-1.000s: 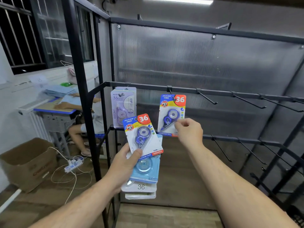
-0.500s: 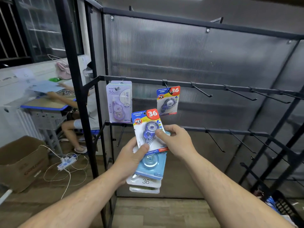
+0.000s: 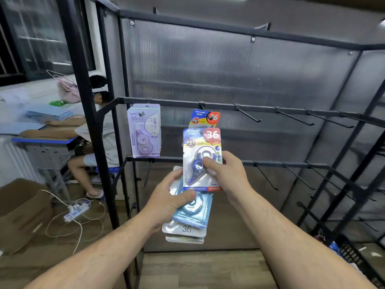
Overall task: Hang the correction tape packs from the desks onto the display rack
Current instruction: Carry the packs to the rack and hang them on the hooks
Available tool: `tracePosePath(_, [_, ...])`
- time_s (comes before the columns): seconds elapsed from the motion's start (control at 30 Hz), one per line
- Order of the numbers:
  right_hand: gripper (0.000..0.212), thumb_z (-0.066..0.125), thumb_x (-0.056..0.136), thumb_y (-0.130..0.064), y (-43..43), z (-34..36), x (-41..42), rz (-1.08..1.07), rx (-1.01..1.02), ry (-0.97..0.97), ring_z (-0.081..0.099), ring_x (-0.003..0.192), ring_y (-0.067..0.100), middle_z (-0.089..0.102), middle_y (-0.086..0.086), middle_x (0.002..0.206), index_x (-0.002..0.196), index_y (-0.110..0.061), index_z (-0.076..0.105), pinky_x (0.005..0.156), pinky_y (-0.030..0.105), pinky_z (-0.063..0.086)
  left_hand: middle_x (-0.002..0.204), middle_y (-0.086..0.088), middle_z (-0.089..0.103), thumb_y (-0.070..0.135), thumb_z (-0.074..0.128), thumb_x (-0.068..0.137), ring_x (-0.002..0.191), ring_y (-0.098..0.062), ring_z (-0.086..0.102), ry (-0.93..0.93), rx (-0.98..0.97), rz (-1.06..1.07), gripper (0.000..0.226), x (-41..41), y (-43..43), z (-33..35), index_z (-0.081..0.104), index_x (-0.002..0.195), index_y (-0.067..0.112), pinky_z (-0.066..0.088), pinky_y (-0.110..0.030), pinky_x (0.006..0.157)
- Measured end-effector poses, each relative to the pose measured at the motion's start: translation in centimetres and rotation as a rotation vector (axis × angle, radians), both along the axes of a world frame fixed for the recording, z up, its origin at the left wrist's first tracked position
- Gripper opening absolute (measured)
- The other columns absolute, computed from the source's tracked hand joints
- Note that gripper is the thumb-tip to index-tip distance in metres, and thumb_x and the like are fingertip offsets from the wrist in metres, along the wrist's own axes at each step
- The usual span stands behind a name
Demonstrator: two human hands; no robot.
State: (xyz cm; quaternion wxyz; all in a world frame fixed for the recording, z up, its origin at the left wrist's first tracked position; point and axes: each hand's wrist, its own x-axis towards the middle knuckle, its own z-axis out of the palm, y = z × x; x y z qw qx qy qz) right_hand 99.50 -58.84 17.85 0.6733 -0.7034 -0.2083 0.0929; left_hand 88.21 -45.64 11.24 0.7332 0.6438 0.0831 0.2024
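Observation:
My right hand (image 3: 227, 174) pinches a blue-and-white correction tape pack (image 3: 201, 142) with a red "36" label, held upright in front of the black display rack (image 3: 260, 108). Just below it, my left hand (image 3: 168, 201) grips a stack of several packs (image 3: 193, 215), a light blue one on top. One matching pack (image 3: 205, 117) hangs on an upper-rail hook, partly hidden behind the held pack. A bundle of purple packs (image 3: 145, 130) hangs to its left.
Bare hooks (image 3: 248, 115) run along the upper and lower rails to the right. At the left a person (image 3: 100, 130) sits at a desk (image 3: 43, 140). A cardboard box (image 3: 23, 213) and a power strip with cables (image 3: 76, 209) lie on the floor.
My right hand left the hung pack, came down to the stack, took hold of the top blue-and-white pack and lifted it clear of my left hand's stack.

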Motion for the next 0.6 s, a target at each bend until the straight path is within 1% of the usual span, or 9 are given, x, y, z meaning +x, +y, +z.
tracePosePath(0.07, [0.007, 0.076, 0.090, -0.014, -0.2, 0.3, 0.4, 0.001, 0.030, -0.012, 0.074, 0.082, 0.014, 0.079, 0.002, 0.093, 0.096, -0.013, 0.073, 0.066, 0.024, 0.058, 0.122, 0.002, 0.074, 0.005, 0.085, 0.079, 0.101, -0.016, 0.074, -0.005, -0.034, 0.016, 0.062, 0.0, 0.3, -0.1, 0.064, 0.127, 0.039, 0.059, -0.029, 0.081])
tracePosePath(0.13, [0.006, 0.074, 0.092, -0.010, -0.3, 0.8, 1.1, -0.018, 0.078, -0.004, 0.075, 0.081, 0.013, 0.080, 0.002, 0.093, 0.097, -0.012, 0.073, 0.066, 0.025, 0.059, 0.128, 0.007, 0.071, 0.014, 0.088, 0.074, 0.109, -0.017, 0.072, -0.003, -0.066, 0.052, 0.075, 0.1, 0.7, -0.3, 0.057, 0.135, 0.045, 0.059, -0.036, 0.088])
tracePosePath(0.17, [0.006, 0.073, 0.092, -0.009, -0.3, 1.1, 1.5, -0.031, 0.101, -0.001, 0.075, 0.083, 0.014, 0.080, 0.003, 0.093, 0.098, -0.011, 0.073, 0.069, 0.027, 0.061, 0.129, 0.008, 0.071, 0.020, 0.088, 0.069, 0.110, -0.017, 0.072, 0.001, -0.082, 0.072, 0.081, 0.1, 0.9, -0.3, 0.053, 0.138, 0.047, 0.059, -0.038, 0.088])
tracePosePath(0.23, [0.006, 0.073, 0.092, -0.011, 0.0, 1.6, 2.2, -0.058, 0.134, 0.007, 0.076, 0.087, 0.020, 0.080, 0.005, 0.095, 0.098, -0.010, 0.073, 0.076, 0.036, 0.062, 0.127, 0.007, 0.070, 0.025, 0.086, 0.066, 0.107, -0.018, 0.073, 0.022, -0.095, 0.111, 0.087, 0.0, 1.2, -0.3, 0.048, 0.142, 0.043, 0.060, -0.035, 0.082])
tracePosePath(0.33, [0.007, 0.076, 0.091, -0.014, 0.7, 1.7, 3.4, -0.116, 0.148, 0.047, 0.077, 0.086, 0.022, 0.079, 0.006, 0.095, 0.096, -0.011, 0.072, 0.078, 0.041, 0.064, 0.121, -0.002, 0.073, 0.013, 0.086, 0.076, 0.098, -0.023, 0.076, 0.048, -0.094, 0.136, 0.068, -0.1, 1.8, -0.2, 0.057, 0.135, 0.029, 0.061, -0.033, 0.072])
tracePosePath(0.4, [0.016, 0.080, 0.089, -0.016, 1.2, 1.6, 4.1, -0.148, 0.140, 0.085, 0.078, 0.088, 0.024, 0.079, 0.006, 0.096, 0.100, -0.010, 0.070, 0.081, 0.046, 0.064, 0.105, -0.001, 0.078, 0.005, 0.079, 0.087, 0.087, -0.023, 0.077, 0.067, -0.096, 0.157, 0.046, -0.4, 1.8, 0.2, 0.061, 0.126, 0.022, 0.061, -0.032, 0.066])
tracePosePath(0.47, [0.026, 0.083, 0.085, -0.018, 1.6, 1.3, 4.4, -0.163, 0.122, 0.110, 0.078, 0.086, 0.023, 0.079, 0.006, 0.096, 0.104, -0.009, 0.067, 0.082, 0.052, 0.063, 0.096, -0.005, 0.079, 0.006, 0.074, 0.090, 0.079, -0.024, 0.077, 0.105, -0.090, 0.183, 0.031, -0.6, 1.9, 0.4, 0.063, 0.117, 0.016, 0.061, -0.034, 0.063])
tracePosePath(0.53, [0.021, 0.084, 0.084, -0.018, 1.9, 1.2, 4.5, -0.167, 0.093, 0.103, 0.078, 0.083, 0.023, 0.079, 0.004, 0.091, 0.096, -0.012, 0.068, 0.081, 0.053, 0.063, 0.098, -0.012, 0.079, 0.010, 0.075, 0.090, 0.079, -0.028, 0.077, 0.135, -0.085, 0.204, 0.024, -0.8, 2.1, 0.3, 0.065, 0.112, 0.013, 0.063, -0.040, 0.068])
tracePosePath(0.6, [0.013, 0.084, 0.085, -0.018, 2.1, 1.2, 4.5, -0.167, 0.050, 0.068, 0.078, 0.082, 0.024, 0.079, 0.003, 0.085, 0.084, -0.015, 0.071, 0.080, 0.053, 0.063, 0.099, -0.013, 0.079, 0.012, 0.075, 0.091, 0.084, -0.031, 0.077, 0.142, -0.081, 0.224, 0.020, -1.1, 2.4, 0.2, 0.067, 0.109, 0.012, 0.062, -0.046, 0.078])
